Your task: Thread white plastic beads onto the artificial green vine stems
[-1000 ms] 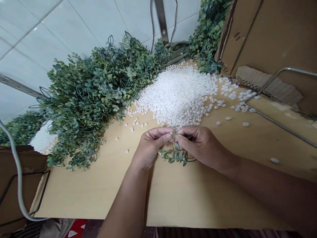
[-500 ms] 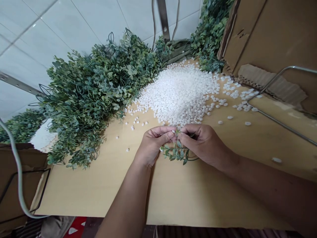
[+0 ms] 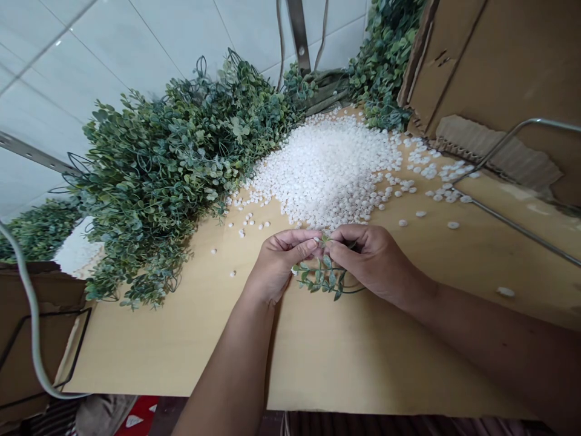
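Both hands meet over the table, just in front of a heap of small white beads (image 3: 327, 163). My left hand (image 3: 284, 257) is closed, thumb and forefinger pinching a small white bead (image 3: 316, 240) at a leafy tip. Across from it, my right hand (image 3: 370, 254) pinches a green artificial leaf sprig (image 3: 322, 278). The sprig's leaves and a thin curved stem hang below the fingers, with another white bead partly visible at its left end. My right fingers hide part of the stem.
A big pile of artificial greenery (image 3: 158, 163) lies at the left against the tiled wall. On the right stand a cardboard box (image 3: 508, 72) and a bent metal rod (image 3: 508, 224). Loose beads are scattered around the heap. A pale cable (image 3: 34, 321) curves at the left edge.
Almost nothing differs. Both hands keep their pinch on the bead and the sprig, and the whole view has shifted very slightly.
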`<state>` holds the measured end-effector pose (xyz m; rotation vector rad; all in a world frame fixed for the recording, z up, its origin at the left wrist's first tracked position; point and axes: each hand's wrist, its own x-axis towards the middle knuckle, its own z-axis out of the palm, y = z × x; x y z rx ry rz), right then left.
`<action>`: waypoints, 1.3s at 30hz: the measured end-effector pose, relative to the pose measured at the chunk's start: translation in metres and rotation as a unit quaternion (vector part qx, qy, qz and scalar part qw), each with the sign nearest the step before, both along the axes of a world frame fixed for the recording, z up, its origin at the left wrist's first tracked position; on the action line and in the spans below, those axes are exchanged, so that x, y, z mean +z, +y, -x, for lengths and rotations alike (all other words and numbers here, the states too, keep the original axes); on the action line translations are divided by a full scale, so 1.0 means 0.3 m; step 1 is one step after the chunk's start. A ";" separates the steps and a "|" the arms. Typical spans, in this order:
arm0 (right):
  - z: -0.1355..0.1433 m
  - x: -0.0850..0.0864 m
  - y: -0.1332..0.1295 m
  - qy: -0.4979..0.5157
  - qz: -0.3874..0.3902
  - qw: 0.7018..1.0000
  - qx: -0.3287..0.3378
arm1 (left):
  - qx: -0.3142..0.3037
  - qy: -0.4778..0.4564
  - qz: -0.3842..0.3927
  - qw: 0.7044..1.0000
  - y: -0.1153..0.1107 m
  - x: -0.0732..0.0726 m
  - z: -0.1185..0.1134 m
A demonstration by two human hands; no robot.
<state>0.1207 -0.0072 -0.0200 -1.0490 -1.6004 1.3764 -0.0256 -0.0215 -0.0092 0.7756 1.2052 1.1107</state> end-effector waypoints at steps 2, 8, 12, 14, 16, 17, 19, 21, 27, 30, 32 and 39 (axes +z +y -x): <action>-0.001 0.000 0.000 0.003 0.000 1.000 0.002 | -0.004 0.000 -0.003 1.000 0.001 0.000 0.000; 0.000 0.002 -0.001 0.015 0.004 1.000 -0.001 | -0.012 -0.012 -0.006 1.000 0.002 0.000 0.000; 0.002 0.003 0.000 0.015 0.005 1.000 -0.005 | -0.014 -0.019 -0.001 1.000 0.001 -0.003 0.001; 0.002 0.004 0.001 0.013 0.006 1.000 -0.003 | -0.013 -0.018 0.001 1.000 0.001 -0.003 0.001; 0.001 0.003 0.002 0.011 0.005 1.000 0.000 | -0.012 -0.016 0.002 1.000 0.001 0.000 0.000; 0.000 0.002 0.002 0.009 0.003 1.000 0.000 | -0.012 -0.015 0.003 1.000 0.001 0.001 -0.001; -0.001 0.001 0.004 0.005 -0.001 1.000 -0.001 | -0.013 -0.015 0.006 1.000 0.000 0.003 -0.002; -0.002 -0.001 0.005 0.002 -0.003 1.000 -0.005 | -0.015 -0.012 0.008 1.000 -0.001 0.004 -0.003; 0.000 -0.002 0.001 -0.011 -0.002 1.000 0.002 | -0.020 0.022 0.019 0.999 -0.001 -0.005 0.000; 0.002 -0.004 -0.001 -0.017 -0.008 1.000 0.000 | -0.028 0.030 0.019 0.999 0.002 -0.012 0.002; 0.004 -0.006 -0.002 -0.024 -0.015 1.000 -0.003 | -0.028 0.034 0.012 0.999 0.004 -0.015 0.003; 0.008 -0.001 -0.002 -0.031 -0.029 0.999 -0.004 | -0.050 0.056 -0.001 0.997 0.007 -0.010 -0.003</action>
